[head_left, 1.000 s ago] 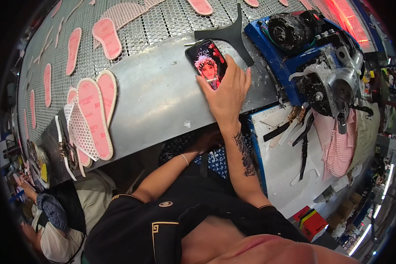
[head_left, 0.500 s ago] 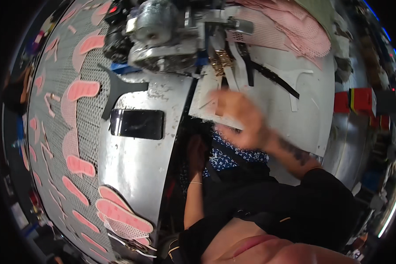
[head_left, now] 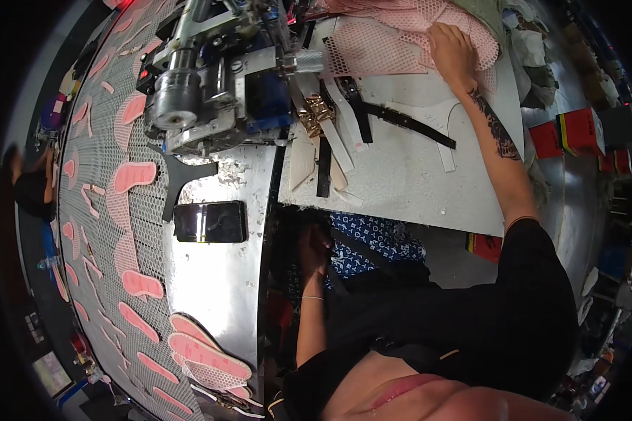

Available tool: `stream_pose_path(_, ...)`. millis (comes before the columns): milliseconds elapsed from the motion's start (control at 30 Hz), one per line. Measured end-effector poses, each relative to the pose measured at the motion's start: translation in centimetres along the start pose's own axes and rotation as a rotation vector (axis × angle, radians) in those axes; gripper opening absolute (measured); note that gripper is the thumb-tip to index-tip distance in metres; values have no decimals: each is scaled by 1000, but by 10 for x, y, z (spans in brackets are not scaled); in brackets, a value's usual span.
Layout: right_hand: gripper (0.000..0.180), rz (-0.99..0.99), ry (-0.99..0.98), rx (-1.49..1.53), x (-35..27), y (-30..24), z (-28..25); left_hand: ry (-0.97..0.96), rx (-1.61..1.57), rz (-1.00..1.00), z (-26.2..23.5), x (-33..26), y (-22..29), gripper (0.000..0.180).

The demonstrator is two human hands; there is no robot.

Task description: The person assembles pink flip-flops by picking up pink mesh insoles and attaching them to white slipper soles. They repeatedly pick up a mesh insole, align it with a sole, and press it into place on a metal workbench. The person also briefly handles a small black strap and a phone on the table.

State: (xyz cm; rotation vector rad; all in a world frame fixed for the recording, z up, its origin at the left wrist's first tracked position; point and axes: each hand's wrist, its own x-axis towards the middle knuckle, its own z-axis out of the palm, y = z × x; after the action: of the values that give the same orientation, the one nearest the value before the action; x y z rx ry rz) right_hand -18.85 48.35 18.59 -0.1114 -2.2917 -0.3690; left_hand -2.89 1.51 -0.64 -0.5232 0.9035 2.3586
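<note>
My right hand (head_left: 451,50) reaches far out and lies on a pile of pink mesh pieces (head_left: 390,43) at the back of the white work table (head_left: 414,179); whether it grips one I cannot tell. My left hand (head_left: 314,247) is low in the shadow under the table edge, beside a blue patterned cloth (head_left: 372,245) on my lap. A dark phone (head_left: 211,221) lies flat on the metal counter (head_left: 214,295), with neither hand on it.
A grey and blue machine (head_left: 203,91) stands at the table's back left. Black and white straps (head_left: 400,125) lie on the table. Pink insoles (head_left: 135,175) ride a mesh belt at the left, a stack (head_left: 207,356) nearer. Red boxes (head_left: 576,130) stand right. Another person (head_left: 28,186) works far left.
My right hand left the phone, which now lies on the counter, and swept across the table to the pink mesh pile. My view swung round toward the machine.
</note>
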Motion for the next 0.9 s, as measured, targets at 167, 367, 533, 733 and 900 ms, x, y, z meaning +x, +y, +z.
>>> stream_pose_path(167,15,28,6,175,21,-14,-61,-26,41,28,1,-6,2,27)
stream_pose_path(367,27,-93,-448,435,10,0,-84,-15,290,59,15,-20,6,25)
stream_pose_path(533,34,-84,-655,561,4,-13,-104,-58,334,55,27,-31,10,26)
stream_pose_path(733,39,-113,-559,516,-27,-11,-77,-108,346,44,28,-25,5,24)
stream_pose_path(900,37,-46,-806,472,-24,-19,-81,-92,345,54,22,-29,7,23)
